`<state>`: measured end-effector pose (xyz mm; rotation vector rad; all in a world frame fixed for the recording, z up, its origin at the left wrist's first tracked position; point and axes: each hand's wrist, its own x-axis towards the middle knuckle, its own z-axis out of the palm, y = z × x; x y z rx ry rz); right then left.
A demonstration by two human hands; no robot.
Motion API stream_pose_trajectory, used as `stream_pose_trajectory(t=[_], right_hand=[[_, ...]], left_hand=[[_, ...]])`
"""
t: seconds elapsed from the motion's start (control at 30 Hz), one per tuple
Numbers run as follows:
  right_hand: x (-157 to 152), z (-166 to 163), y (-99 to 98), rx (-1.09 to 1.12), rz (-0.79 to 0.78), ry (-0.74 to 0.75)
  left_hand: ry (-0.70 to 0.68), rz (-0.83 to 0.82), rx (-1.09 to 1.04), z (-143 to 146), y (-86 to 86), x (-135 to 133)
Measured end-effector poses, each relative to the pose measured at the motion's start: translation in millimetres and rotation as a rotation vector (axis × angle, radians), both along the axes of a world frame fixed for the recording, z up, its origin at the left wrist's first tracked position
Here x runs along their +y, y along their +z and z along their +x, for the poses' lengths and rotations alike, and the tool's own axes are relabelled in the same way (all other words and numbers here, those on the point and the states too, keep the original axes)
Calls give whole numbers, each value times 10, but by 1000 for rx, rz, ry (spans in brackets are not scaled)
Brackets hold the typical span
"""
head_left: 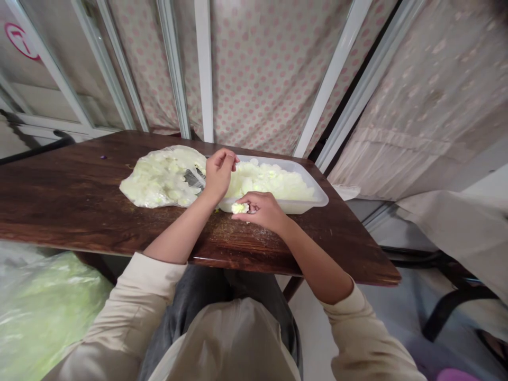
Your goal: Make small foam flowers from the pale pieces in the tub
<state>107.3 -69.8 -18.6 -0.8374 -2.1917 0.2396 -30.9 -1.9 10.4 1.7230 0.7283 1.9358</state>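
Observation:
My right hand point(262, 210) grips a small, ruffled, pale yellow artificial flower point(240, 208) between thumb and fingers, just in front of the tub's near wall. Above and to the left of it, my left hand point(220, 172) is raised with its fingers pinched together; anything between them is too small to make out. Behind both hands stands a translucent white plastic tub point(320, 197), filled with a heap of pale yellow-white pieces point(278, 180). Left of my left hand lies a clear plastic bag point(161, 174) stuffed with similar pale pieces, its opening toward the tub.
The dark brown wooden table point(71, 196) has crumbs near its front edge. A big clear bag of greenish material point(51, 317) sits below at the left. Glazed panels with a pink-dotted curtain point(262, 74) rise behind the table. A dark chair frame point(452, 307) stands at the right.

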Motion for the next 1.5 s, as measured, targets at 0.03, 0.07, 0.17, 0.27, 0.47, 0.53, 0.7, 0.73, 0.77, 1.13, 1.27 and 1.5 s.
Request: stream_pose_trajectory(t=[0.03, 0.07, 0.17, 0.27, 0.47, 0.53, 0.7, 0.73, 0.77, 1.13, 1.27, 1.5], right_hand=[[9, 26, 16, 34, 16, -30], [19, 53, 31, 64, 30, -61], [65, 125, 68, 122, 54, -147], [124, 180, 88, 160, 59, -249], [199, 242, 98, 161, 83, -362], [202, 246, 94, 118, 77, -388], [213, 252, 70, 42, 82, -408], [220, 254, 65, 48, 84, -409], [227, 257, 62, 60, 79, -407], [82, 186, -9, 183, 182, -521], [46, 89, -106, -54, 377, -288], [-4, -201, -174, -468, 513, -10]], left_hand=[[9, -5, 16, -3, 1, -6], [15, -10, 33, -5, 2, -13], [-63, -32, 110, -6, 7, -33], [-338, -80, 361, 3, 16, -50], [-542, -140, 586, 27, 21, -84], [-524, -125, 592, 29, 9, -91], [-465, -88, 614, 41, -32, -96], [-459, -91, 623, 44, -37, -99], [-451, -95, 631, 47, -38, -101], [-412, -177, 482, 30, -21, -53], [-320, -227, 419, 20, -25, -24], [-244, -293, 412, -2, -19, -22]])
